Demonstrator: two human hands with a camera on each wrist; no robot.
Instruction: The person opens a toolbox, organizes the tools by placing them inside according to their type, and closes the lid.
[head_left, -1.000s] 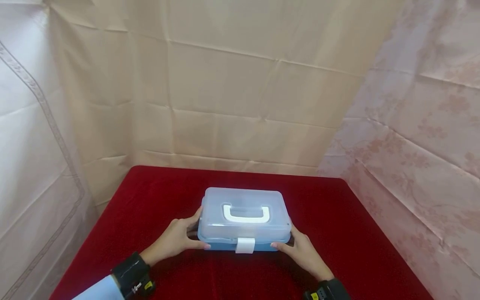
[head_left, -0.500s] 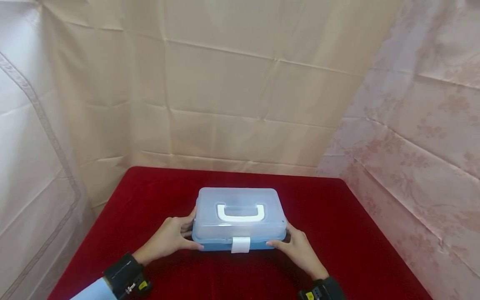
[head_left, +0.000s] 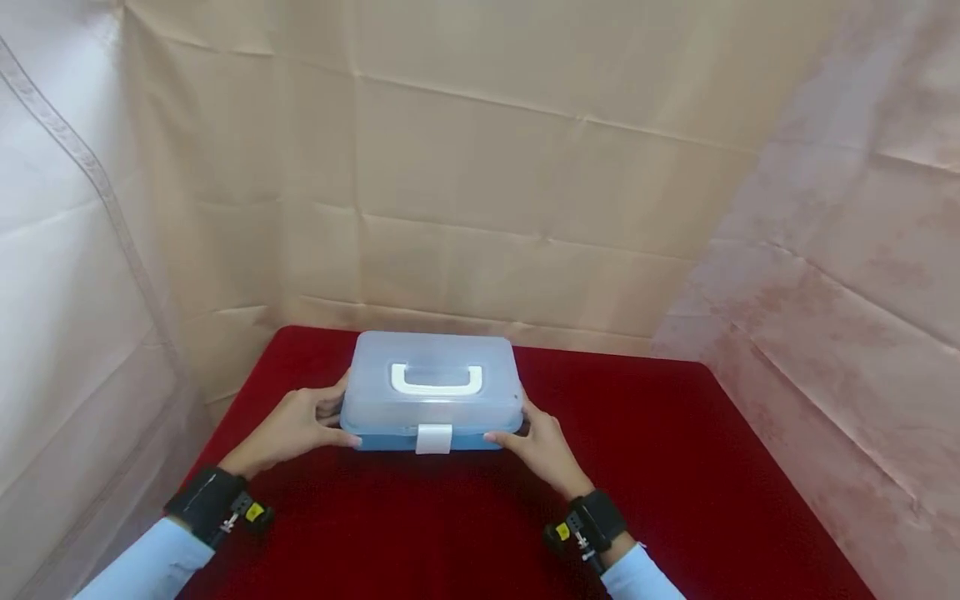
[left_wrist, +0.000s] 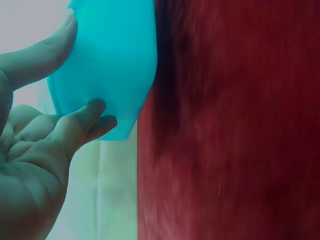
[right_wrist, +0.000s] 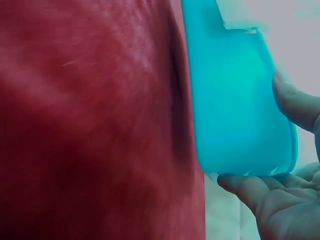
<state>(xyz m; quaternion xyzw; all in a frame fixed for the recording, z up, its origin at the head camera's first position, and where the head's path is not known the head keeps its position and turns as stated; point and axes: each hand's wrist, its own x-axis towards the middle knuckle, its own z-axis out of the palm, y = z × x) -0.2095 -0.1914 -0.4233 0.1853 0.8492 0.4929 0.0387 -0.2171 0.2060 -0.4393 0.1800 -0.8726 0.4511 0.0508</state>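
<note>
A storage box (head_left: 435,350) with a clear lid, a blue base, a white carry handle and a white front latch is between my two hands in the head view. Its lid is down. My left hand (head_left: 296,425) grips the box's left end, thumb at the front corner and fingers along the side. The opposite end is held by my right hand (head_left: 543,442), its thumb on the front of the base. Both wrist views show fingers against the blue base (left_wrist: 110,60). Whether the box's underside touches the cloth cannot be told.
A red cloth (head_left: 637,467) covers the table. Behind it hangs a beige curtain (head_left: 487,167), with a pale drape (head_left: 67,292) at left and a floral one (head_left: 847,292) at right. Each wrist wears a black band with a camera.
Both hands have carried the box leftward and toward the back of the table, staying on its ends. The head view has also shifted slightly.
</note>
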